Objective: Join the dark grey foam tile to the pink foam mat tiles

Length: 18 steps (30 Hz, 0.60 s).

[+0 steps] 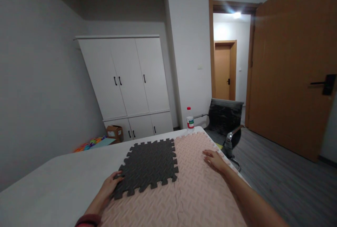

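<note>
A dark grey foam puzzle mat (150, 165) lies on the white table (52, 181), locked by its toothed right edge into a pink foam mat (200, 185). My left hand (112, 185) grips the grey mat's near left corner, thumb on top. My right hand (214, 160) rests flat, fingers spread, on the pink mat's far right part near the table's edge. Seams show the pink area is made of joined tiles.
A water bottle with a red cap (190, 119) stands at the table's far edge. A black office chair (226, 125) sits right of the table. Behind are a white wardrobe (129, 79), a cardboard box (115, 132), colourful toys (88, 144) and an open wooden door (292, 69).
</note>
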### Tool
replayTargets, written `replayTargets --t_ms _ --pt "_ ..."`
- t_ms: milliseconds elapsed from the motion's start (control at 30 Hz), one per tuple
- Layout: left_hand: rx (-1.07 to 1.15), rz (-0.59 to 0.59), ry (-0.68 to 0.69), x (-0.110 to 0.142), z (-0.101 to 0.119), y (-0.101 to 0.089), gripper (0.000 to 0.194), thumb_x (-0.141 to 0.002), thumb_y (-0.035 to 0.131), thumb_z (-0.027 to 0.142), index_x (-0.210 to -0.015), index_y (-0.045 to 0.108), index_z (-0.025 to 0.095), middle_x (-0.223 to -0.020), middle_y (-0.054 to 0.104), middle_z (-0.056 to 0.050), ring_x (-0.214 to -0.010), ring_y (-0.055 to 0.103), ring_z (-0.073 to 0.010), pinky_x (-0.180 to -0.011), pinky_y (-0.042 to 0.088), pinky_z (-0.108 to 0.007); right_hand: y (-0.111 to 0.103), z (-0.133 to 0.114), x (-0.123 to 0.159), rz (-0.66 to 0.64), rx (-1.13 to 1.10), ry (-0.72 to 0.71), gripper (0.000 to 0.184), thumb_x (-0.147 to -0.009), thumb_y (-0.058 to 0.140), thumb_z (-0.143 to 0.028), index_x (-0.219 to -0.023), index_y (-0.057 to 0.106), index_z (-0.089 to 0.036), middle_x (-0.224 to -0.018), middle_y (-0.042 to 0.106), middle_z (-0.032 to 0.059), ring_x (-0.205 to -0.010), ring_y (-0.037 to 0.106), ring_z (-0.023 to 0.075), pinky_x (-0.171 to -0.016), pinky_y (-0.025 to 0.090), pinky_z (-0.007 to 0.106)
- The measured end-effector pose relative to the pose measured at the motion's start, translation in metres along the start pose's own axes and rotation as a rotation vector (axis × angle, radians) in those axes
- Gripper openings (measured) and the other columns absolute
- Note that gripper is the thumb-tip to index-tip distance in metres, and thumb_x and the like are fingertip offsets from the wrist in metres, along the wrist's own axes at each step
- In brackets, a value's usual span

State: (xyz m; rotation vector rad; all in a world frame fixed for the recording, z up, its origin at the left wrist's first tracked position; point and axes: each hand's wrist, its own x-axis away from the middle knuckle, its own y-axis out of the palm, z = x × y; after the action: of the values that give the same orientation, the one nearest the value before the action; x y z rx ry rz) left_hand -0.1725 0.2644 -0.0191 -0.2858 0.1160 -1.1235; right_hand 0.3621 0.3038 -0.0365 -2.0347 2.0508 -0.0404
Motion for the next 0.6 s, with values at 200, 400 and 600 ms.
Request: replayTargets --t_ms 200,400,600 --pt "-0.124 0.021 0.072 -0.005 -0.007 0.000 0.042 -0.057 0.062 0.028 -0.097 0.055 0.018 -0.067 0.064 0.000 -0.064 0.063 -0.0215 -0.057 0.048 -0.029 -0.003 -0.008 0.005 -0.007 0.135 -0.021 0.033 -0.060 0.059 -0.031 -0.091 0.070 -0.026 -0.115 0.063 0.0037 -0.117 0.048 0.0284 -0.101 0.029 0.044" --pt "-0.217 0.061 0.136 -0.012 -0.009 0.003 0.040 -0.060 0.057 0.029 -0.098 0.054 0.017 -0.078 0.066 -0.003 -0.070 0.063 -0.0202 -0.062 0.049 -0.028 -0.003 -0.018 0.011 -0.025 0.273 -0.030 0.043 -0.064 0.053 -0.033 -0.101 0.067 -0.019 -0.123 0.058 0.0080 -0.118 0.047 0.0274 -0.104 0.025 0.045" --pt "-0.269 0.058 0.160 -0.017 -0.016 0.001 0.041 -0.060 0.054 0.033 -0.097 0.054 0.016 -0.079 0.065 -0.005 -0.071 0.063 -0.0214 -0.063 0.049 -0.030 -0.004 -0.025 0.015 -0.039 0.382 -0.036 0.044 -0.067 0.049 -0.034 -0.105 0.066 -0.020 -0.124 0.057 0.0079 -0.119 0.046 0.0263 -0.104 0.025 0.045"
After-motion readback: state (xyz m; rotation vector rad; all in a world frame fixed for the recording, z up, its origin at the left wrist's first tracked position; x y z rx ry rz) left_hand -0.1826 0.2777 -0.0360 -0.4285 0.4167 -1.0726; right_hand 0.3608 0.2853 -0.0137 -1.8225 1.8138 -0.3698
